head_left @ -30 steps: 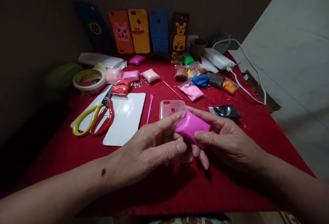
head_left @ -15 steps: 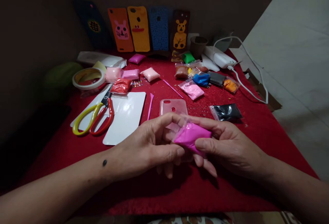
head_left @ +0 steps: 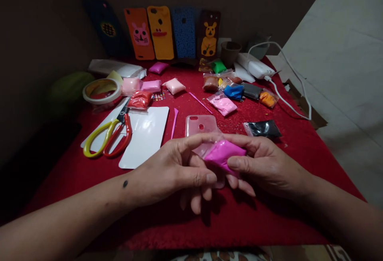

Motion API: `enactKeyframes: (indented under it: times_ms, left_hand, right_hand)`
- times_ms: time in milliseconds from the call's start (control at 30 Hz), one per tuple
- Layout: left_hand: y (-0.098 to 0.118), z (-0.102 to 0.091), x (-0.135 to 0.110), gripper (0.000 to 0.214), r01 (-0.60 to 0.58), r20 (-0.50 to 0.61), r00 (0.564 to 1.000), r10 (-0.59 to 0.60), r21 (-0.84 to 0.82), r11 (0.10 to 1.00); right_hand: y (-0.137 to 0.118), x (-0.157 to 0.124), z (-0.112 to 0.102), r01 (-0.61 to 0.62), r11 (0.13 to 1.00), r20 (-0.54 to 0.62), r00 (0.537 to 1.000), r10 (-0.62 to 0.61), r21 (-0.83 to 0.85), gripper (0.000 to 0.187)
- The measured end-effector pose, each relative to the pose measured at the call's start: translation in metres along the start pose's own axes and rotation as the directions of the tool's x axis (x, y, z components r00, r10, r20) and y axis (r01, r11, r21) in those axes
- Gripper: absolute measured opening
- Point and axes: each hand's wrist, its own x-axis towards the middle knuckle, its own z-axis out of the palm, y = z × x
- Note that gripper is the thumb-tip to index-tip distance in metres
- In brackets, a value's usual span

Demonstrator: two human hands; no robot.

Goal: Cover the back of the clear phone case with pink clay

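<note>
A small clear packet of bright pink modelling clay (head_left: 226, 154) is held up between both hands, over the lower part of a clear phone case (head_left: 206, 123) lying on the cloth. My right hand (head_left: 266, 163) grips its right end, thumb pressed on the front and fingers behind. At the other end, my left hand (head_left: 185, 169) is curled about the wrapper, with the index finger along the top edge and the thumb just off the lower left corner. Part of the packet's back and the middle of the case are hidden by the fingers.
Red-and-yellow scissors (head_left: 112, 131) lie on a white board (head_left: 146, 137). Tape (head_left: 102, 91), several clay packets and pink sculpting tools (head_left: 174, 123) are spread on the red cloth. A black packet (head_left: 263, 128) lies right. Decorated cases (head_left: 160, 33) stand behind; a white cable (head_left: 293, 101) loops right.
The left thumb and lower fingers have moved slightly away from the packet, and the lower fingers hang further down. The right hand keeps its grip. The camera view has shifted slightly.
</note>
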Motion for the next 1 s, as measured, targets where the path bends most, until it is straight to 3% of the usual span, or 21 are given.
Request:
enactKeyframes:
  times_ms: [133, 233, 433, 700, 867, 1000]
  left_hand:
    - [0.000, 0.002, 0.000, 0.040, 0.019, -0.013, 1.000, -0.019, 0.054, 0.998]
    - [-0.003, 0.004, 0.002, 0.031, -0.032, -0.055, 0.998, 0.040, 0.125, 0.992]
    - [-0.008, 0.005, 0.003, 0.039, -0.149, -0.135, 0.976, 0.173, 0.173, 0.974]
    - [-0.006, 0.001, 0.004, 0.042, -0.073, -0.079, 0.994, 0.082, 0.110, 0.991]
    - [-0.012, 0.008, 0.004, 0.042, -0.057, -0.136, 0.987, 0.087, 0.207, 0.977]
    - [-0.012, 0.011, 0.004, 0.036, -0.068, -0.095, 0.990, 0.108, 0.355, 0.932]
  right_hand:
    - [0.000, -0.003, 0.004, -0.014, 1.000, 0.028, 1.000, 0.014, -0.010, 0.056]
    - [0.001, -0.003, 0.006, -0.009, 1.000, -0.001, 1.000, 0.009, -0.024, 0.058]
    - [-0.002, 0.000, 0.004, 0.052, 0.996, -0.063, 0.996, -0.057, -0.073, 0.058]
    - [-0.004, -0.001, -0.002, -0.006, 0.990, -0.029, 1.000, 0.002, -0.138, 0.060]
    - [-0.019, -0.001, -0.001, 0.082, 0.965, -0.033, 0.995, -0.093, -0.250, 0.030]
    - [-0.026, 0.000, 0.005, 0.061, 0.893, -0.132, 0.982, -0.133, -0.446, 0.030]
